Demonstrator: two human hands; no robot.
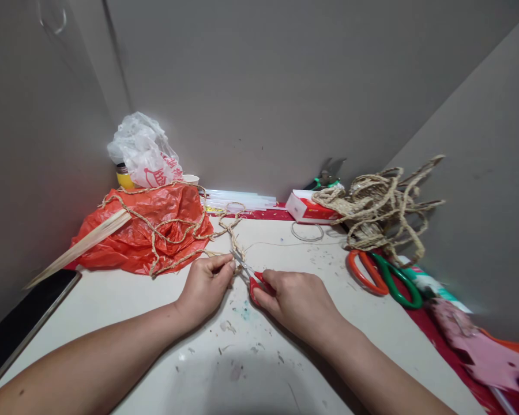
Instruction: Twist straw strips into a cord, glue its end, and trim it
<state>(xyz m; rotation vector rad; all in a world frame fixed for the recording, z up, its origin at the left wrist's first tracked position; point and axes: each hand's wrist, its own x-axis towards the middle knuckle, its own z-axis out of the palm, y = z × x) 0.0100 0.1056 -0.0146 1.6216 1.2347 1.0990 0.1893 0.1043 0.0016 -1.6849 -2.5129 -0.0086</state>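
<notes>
Near the middle of the white table, my left hand (206,283) pinches the end of a braided straw cord (233,236). My right hand (300,297) grips small scissors with red handles (254,288), and their blades reach up and left to the cord just beside my left fingertips. The cord runs back from my hands and winds leftward over a crumpled red plastic bag (173,207). A bundle of pale straw strips (84,242) lies across the bag's left side.
A dark phone (26,323) lies at the left edge. At the right are a coiled rope pile (376,207), large scissors with orange and green handles (400,282) and a pink object (488,351). A red-and-white box (311,207) and clear sticks (242,200) line the back.
</notes>
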